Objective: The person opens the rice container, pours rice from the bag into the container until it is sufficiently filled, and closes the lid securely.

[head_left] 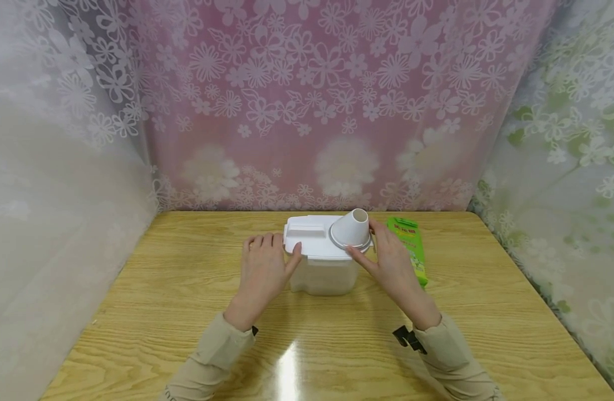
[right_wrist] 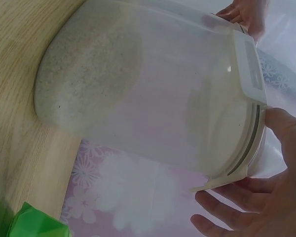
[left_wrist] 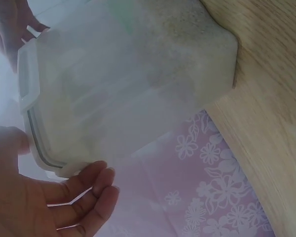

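Observation:
A translucent storage container (head_left: 324, 277) stands upright on the table, a white lid (head_left: 307, 243) across its top. Pale grains (right_wrist: 96, 64) show through its lower part in the right wrist view. From the lid's right end rises a white cone-shaped spout or cup (head_left: 352, 228). My left hand (head_left: 266, 264) holds the lid's left end, thumb on top and fingers at the side edge. My right hand (head_left: 392, 264) grips the other end, thumb near the cone's base and fingers round the far side. Beside those fingers a white tab (right_wrist: 207, 187) juts from the rim.
A green packet (head_left: 411, 248) with red lettering lies on the wooden table (head_left: 186, 312), just right of the container and partly behind my right hand. Flowered curtains (head_left: 307, 111) hang behind the table and along both sides.

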### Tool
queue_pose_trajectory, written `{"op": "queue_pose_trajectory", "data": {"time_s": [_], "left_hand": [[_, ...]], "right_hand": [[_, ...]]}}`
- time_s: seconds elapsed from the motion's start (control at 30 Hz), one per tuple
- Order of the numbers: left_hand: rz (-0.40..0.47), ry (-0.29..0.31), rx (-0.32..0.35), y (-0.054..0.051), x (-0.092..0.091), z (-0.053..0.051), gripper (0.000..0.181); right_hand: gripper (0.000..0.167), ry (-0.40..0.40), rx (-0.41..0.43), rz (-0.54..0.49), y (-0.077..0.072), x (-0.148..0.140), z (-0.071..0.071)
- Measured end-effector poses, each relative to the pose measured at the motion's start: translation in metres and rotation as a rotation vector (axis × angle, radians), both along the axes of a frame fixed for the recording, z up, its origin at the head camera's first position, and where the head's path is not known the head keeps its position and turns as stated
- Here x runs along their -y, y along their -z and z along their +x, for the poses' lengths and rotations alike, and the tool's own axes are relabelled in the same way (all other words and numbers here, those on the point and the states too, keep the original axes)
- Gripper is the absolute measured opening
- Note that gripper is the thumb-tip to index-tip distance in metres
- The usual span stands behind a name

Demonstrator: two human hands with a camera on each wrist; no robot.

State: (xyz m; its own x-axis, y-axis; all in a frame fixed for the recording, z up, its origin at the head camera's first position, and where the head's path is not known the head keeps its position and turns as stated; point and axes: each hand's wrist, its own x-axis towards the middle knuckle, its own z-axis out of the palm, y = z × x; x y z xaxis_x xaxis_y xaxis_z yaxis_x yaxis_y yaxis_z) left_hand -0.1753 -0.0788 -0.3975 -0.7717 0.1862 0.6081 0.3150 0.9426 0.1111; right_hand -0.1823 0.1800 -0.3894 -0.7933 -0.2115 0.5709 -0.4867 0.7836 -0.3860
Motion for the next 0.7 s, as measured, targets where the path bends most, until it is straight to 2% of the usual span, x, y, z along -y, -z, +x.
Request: {"op": "queue_pose_trajectory", "data": {"time_s": [0.17,0.4,0.7], "left_hand": [[0.023,0.000,-0.006,-0.0029,0.0019,0.0027,0.049],[0.089,0.063,-0.011,-0.0023,0.0025,0.0000,0.054],[0.174,0.156,0.101,-0.0008,0.0050,-0.0014,0.056]], "right_hand": [[0.069,0.007,-0.002,-0.002,0.0012,-0.0003,0.0011],[0.068,0.031,-0.026,0.029,0.0030,-0.0012,0.0040],[0.063,0.098,0.119,0.055,0.0013,-0.0095,0.0094]]}}
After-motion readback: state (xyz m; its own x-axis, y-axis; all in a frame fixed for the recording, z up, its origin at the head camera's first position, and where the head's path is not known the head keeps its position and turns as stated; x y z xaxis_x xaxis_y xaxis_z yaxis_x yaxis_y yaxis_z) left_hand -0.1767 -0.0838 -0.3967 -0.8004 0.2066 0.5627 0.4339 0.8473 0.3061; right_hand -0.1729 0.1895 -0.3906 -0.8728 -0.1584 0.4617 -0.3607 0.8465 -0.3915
